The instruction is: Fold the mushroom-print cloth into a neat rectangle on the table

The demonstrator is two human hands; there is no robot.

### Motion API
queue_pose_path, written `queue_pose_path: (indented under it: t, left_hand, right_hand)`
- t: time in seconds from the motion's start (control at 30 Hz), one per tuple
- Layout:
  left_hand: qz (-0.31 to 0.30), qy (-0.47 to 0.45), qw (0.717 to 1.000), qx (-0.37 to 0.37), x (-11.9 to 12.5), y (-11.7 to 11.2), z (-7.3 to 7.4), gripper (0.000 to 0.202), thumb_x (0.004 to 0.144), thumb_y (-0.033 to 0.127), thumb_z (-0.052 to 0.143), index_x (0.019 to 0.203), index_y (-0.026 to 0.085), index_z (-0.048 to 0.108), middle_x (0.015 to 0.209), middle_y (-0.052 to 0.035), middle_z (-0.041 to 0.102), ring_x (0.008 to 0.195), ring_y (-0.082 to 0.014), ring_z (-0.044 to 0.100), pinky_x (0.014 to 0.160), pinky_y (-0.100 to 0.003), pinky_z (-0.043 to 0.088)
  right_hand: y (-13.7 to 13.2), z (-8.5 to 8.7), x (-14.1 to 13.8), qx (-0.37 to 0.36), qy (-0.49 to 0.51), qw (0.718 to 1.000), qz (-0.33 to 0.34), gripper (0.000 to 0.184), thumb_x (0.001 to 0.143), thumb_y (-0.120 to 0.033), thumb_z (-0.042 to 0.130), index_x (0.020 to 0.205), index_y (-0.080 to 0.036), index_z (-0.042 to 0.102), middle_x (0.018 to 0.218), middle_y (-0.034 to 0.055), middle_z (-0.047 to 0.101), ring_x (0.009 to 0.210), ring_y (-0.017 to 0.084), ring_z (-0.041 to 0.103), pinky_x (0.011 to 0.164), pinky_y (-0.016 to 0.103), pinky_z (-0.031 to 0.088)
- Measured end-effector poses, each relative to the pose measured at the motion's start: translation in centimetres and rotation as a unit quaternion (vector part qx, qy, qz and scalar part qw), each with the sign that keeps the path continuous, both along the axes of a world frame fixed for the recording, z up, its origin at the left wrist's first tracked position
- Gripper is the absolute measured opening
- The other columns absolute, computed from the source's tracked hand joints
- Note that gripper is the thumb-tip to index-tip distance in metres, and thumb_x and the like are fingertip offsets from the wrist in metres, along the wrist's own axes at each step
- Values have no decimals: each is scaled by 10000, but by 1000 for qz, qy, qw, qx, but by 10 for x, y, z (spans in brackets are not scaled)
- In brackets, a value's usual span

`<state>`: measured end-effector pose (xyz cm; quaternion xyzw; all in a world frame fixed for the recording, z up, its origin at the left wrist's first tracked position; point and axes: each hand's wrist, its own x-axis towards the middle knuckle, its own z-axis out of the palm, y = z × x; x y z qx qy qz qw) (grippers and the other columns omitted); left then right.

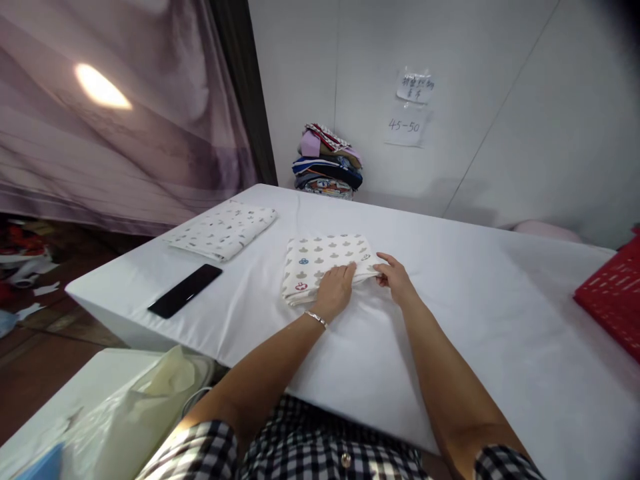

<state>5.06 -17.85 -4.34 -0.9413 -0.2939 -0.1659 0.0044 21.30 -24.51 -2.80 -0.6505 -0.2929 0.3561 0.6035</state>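
Note:
A folded white cloth (pixel 327 251) with a grey motif print, plus a few blue and red ones, lies on the white-covered table (pixel 480 313) in front of me. My left hand (pixel 336 291) rests flat on its near side, fingers stretched out over the fabric. At the right edge of the cloth, my right hand (pixel 396 277) pinches a corner between thumb and fingers. A second folded white cloth (pixel 227 229) with small dark prints lies further left, apart from both hands.
A black phone (pixel 185 291) lies near the table's left edge. Folded fabrics (pixel 327 163) are stacked at the back by the wall. A red plastic basket (pixel 615 293) stands at the right. Below left, a plastic bag (pixel 135 413) sits on a white surface.

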Motion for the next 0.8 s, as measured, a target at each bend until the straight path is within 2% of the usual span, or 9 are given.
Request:
queue_pose_path:
  t: [0.1, 0.17, 0.27, 0.3, 0.37, 0.47, 0.57, 0.67, 0.8]
  left_hand:
    - [20, -19, 999, -31, -4, 9, 19, 569, 789, 125, 458, 1346, 164, 345, 1178, -102, 558, 1060, -214, 511, 892, -338, 406]
    - [35, -33, 998, -48, -6, 15, 37, 569, 779, 149, 485, 1334, 168, 363, 1189, -93, 563, 1064, -212, 517, 889, -321, 412]
    - [22, -36, 997, -70, -13, 18, 64, 536, 767, 162, 497, 1294, 210, 411, 1169, -55, 586, 1046, -200, 537, 857, -294, 424]
    - [10, -33, 996, -79, -17, 17, 73, 523, 762, 157, 495, 1276, 228, 426, 1151, -38, 597, 1028, -192, 548, 834, -282, 430]
    - [-25, -27, 995, -94, -25, 13, 89, 493, 755, 148, 487, 1236, 256, 456, 1103, -7, 617, 980, -178, 569, 780, -258, 435]
    - [-76, -21, 991, -110, -37, 5, 108, 418, 755, 160, 486, 1158, 267, 507, 1043, 21, 637, 911, -164, 591, 732, -240, 431]
    - [-93, -18, 987, -128, -45, -1, 121, 405, 739, 168, 502, 1132, 269, 521, 1004, 36, 649, 871, -160, 603, 693, -227, 429]
    - [-84, -27, 987, -138, -50, -5, 131, 502, 726, 162, 515, 1210, 289, 476, 1036, 44, 646, 888, -158, 608, 696, -220, 435]
    - [-70, -45, 992, -97, -61, -9, 139, 632, 750, 247, 549, 1345, 295, 341, 1220, 2, 573, 1035, -193, 571, 803, -257, 434]
  right_hand:
    - [-4, 8, -2, 31, -142, 989, -4, 657, 722, -460, 592, 1290, -157, 461, 753, 41, 638, 624, 174, 588, 522, 282, 457]
    - [-8, 14, -3, 81, -309, 948, -4, 697, 731, -486, 603, 1334, -191, 418, 1060, 103, 617, 947, 247, 590, 732, 367, 498]
    - [-13, 23, -5, 129, -506, 852, 44, 791, 733, -422, 634, 1418, -240, 281, 1435, 94, 342, 1327, 295, 283, 1031, 469, 325]
    - [-15, 26, -5, 131, -536, 831, 65, 812, 749, -395, 624, 1439, -249, 222, 1477, 78, 270, 1366, 289, 198, 1070, 483, 262]
    - [-18, 32, -7, 134, -558, 815, 86, 837, 775, -353, 599, 1461, -254, 130, 1495, 70, 233, 1383, 276, 150, 1092, 492, 216]
    - [-22, 39, -11, 152, -524, 835, 78, 888, 762, -343, 623, 1466, -241, 93, 1455, 93, 318, 1346, 283, 260, 1072, 478, 261]
    - [-25, 44, -17, 151, -422, 891, 76, 906, 702, -335, 693, 1450, -228, 193, 1301, 96, 505, 1172, 280, 482, 970, 424, 397]
    - [-27, 48, -25, 163, -318, 933, 46, 708, 671, -320, 715, 1319, -224, 447, 1110, 59, 619, 961, 230, 589, 822, 343, 482]
    - [-31, 58, -31, 219, -264, 939, -39, 473, 626, -318, 739, 1072, -216, 618, 955, 21, 660, 833, 188, 603, 728, 312, 501]
